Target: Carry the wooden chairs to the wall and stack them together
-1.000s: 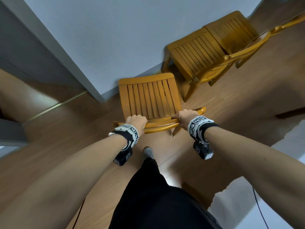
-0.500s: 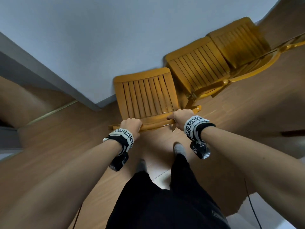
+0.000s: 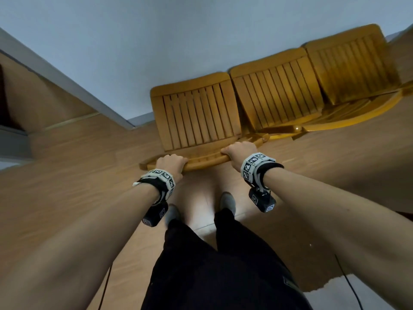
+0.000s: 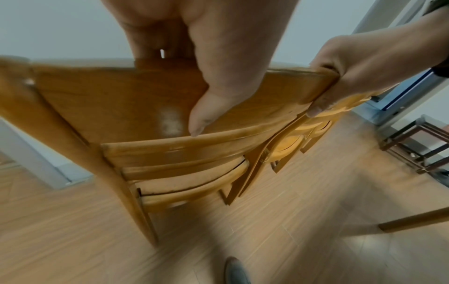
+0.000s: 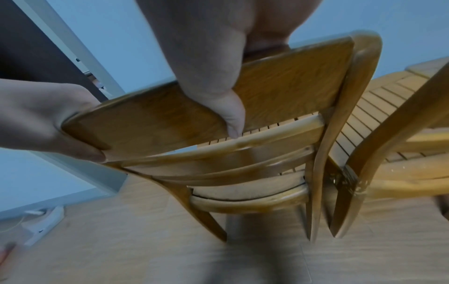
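hands: left hand (image 3: 171, 162) and right hand (image 3: 238, 151) are curled over the top rail | held chair (image 3: 196, 117): slatted wood, placed by the grey wall (image 3: 156, 41), just left of two chairs (image 3: 312, 77) | floor (image 3: 67, 175): wood planks

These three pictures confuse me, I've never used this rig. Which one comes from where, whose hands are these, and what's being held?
No machine here: a person wears three cameras. The head view looks down past both arms. The left hand and the right hand each grip the top rail of the held chair, which faces the wall. Two more chairs stand in a row to its right, along the same wall, on the wooden floor. The other two pictures come from the wrists and look along each hand: the left thumb and the right thumb press on the rail's back.
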Demonstrator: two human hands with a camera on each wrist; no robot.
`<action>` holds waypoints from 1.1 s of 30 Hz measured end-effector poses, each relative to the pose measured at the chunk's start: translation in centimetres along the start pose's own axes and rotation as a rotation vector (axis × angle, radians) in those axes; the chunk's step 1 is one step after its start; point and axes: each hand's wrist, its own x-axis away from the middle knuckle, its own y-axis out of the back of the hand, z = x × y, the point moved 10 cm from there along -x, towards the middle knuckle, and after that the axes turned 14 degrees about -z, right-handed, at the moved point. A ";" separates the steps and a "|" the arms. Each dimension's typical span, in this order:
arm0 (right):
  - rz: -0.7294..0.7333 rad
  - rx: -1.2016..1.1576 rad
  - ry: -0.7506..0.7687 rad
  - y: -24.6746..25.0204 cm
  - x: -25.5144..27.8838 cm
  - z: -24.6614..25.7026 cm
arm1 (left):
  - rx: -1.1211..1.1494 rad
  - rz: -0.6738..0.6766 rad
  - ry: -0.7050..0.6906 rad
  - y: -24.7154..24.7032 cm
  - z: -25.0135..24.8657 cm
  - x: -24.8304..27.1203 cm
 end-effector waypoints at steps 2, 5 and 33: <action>0.020 0.004 0.024 -1.2 0.3 -0.4 | 0.001 0.020 0.017 -0.8 -0.7 0.1; 0.019 0.029 0.068 -2.5 0.6 -1.0 | 0.002 0.041 0.025 -2.1 -1.8 0.2; -0.122 -0.143 -0.313 -4.4 7.1 -1.4 | -0.006 -0.186 -0.501 -0.1 -8.8 1.1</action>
